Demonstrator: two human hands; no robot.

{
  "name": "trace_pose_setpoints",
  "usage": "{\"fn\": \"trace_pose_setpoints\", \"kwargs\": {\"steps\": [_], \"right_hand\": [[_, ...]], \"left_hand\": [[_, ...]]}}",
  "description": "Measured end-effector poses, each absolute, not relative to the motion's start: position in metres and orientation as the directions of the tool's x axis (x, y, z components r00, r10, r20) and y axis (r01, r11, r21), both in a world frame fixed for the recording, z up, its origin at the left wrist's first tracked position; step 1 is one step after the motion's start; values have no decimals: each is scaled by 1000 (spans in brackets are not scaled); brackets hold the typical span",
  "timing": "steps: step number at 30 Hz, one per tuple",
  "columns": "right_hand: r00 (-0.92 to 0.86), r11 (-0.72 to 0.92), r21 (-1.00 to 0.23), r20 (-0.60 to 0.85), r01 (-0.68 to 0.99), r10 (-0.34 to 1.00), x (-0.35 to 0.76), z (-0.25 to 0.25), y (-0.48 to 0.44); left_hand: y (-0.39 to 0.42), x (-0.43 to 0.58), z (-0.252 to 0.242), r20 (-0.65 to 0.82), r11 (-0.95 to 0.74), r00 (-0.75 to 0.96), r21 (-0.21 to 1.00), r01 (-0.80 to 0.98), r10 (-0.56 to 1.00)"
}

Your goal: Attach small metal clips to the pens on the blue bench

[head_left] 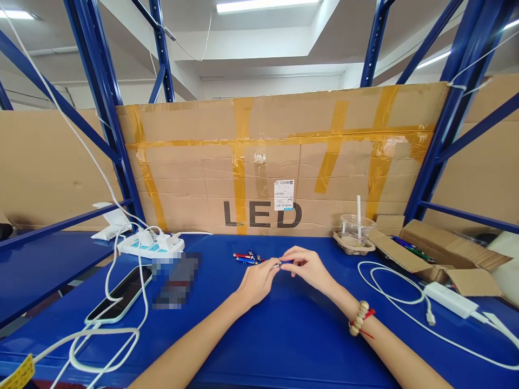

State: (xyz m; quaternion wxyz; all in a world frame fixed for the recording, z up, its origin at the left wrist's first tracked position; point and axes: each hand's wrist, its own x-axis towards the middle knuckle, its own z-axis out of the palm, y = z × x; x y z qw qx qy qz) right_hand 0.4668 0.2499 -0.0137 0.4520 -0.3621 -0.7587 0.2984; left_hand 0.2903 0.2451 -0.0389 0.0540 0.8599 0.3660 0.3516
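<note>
Near the middle of the blue shelf top, my left hand (pixel 258 281) and my right hand (pixel 308 266) meet fingertip to fingertip. Between them is a small silver-and-blue pen part (pixel 278 265), mostly covered by the fingers. Both hands are closed in a pinch, the left at its silver end and the right at the other end. Just behind my left hand lie a red pen (pixel 242 255) and a blue pen (pixel 245 260), with small shiny pieces at their right ends.
At left are a white power strip (pixel 152 246), a phone (pixel 120 296), looping white cables and a blurred dark item (pixel 178 281). Right holds a plastic cup (pixel 357 229) in a carton holder, an open cardboard box (pixel 438 248) and a white adapter (pixel 451 300). Cardboard (pixel 194 178) walls the back.
</note>
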Motion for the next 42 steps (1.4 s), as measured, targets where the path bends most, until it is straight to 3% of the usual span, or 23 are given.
{"fn": "trace_pose_setpoints", "kwargs": {"steps": [13,22,29,36,42], "right_hand": [[-406,570,-782,449,253,796,469,-16,250],[-358,443,-888,376,124,855,459,-21,247],[-366,429,-882,341,194,866,458,-24,249],[-300,252,-920,160,301,940,461,-17,245],[-247,135,-922,45,363,968,464,-22,247]], "left_hand": [[244,285,-36,423,-718,582,442,537,695],[239,287,-40,472,-719,543,487,496,694],[245,287,-46,576,-781,538,352,517,616],[249,286,-44,629,-789,528,240,566,570],[251,286,-48,655,-799,521,226,557,548]]}}
